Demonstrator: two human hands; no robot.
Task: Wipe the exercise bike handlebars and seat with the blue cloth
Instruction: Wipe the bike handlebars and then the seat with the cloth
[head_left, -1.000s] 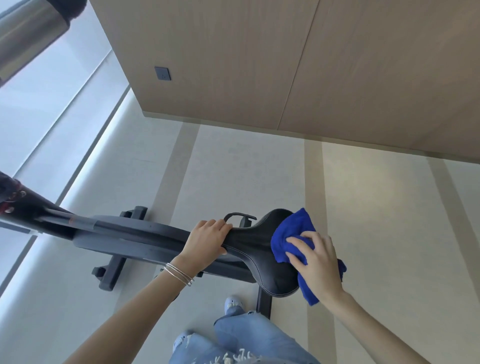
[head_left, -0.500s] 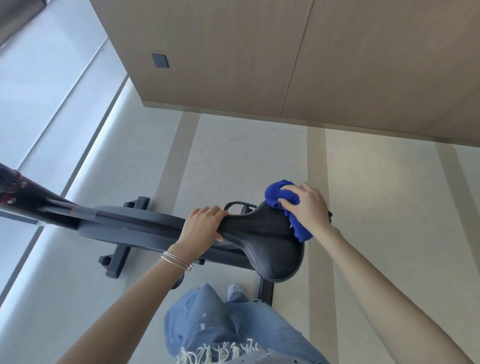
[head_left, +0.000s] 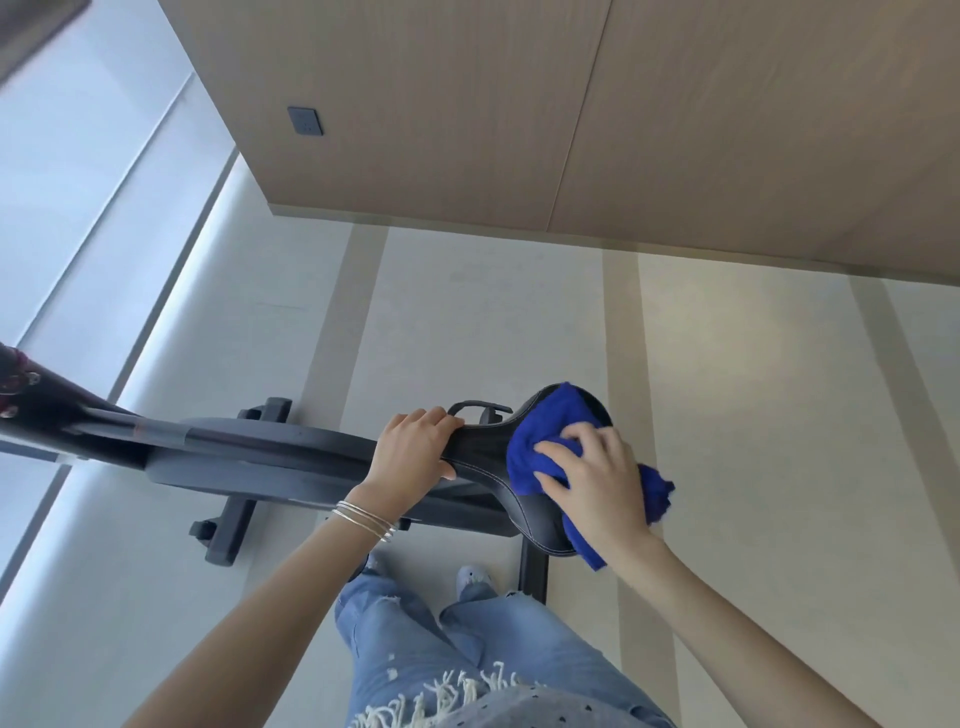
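Observation:
The black bike seat (head_left: 485, 447) lies across the middle of the view, its wide rear end to the right. My left hand (head_left: 413, 452) grips the narrow nose of the seat, fingers curled over its top. The blue cloth (head_left: 540, 441) is bunched over the wide part of the seat. My right hand (head_left: 592, 480) presses on the cloth with fingers spread and bent into it. The handlebars are out of view; only the dark frame (head_left: 249, 452) runs off to the left.
The bike's black floor stabiliser (head_left: 228, 525) sticks out below the frame, and the seat post (head_left: 532, 566) stands by my legs. A wooden wall panel (head_left: 519, 114) with a socket (head_left: 305, 121) rises ahead. A glass wall runs along the left. Pale floor lies to the right.
My right hand has swept the cloth from the far rear edge of the seat back over its wide top, toward me. My left hand has stayed on the nose.

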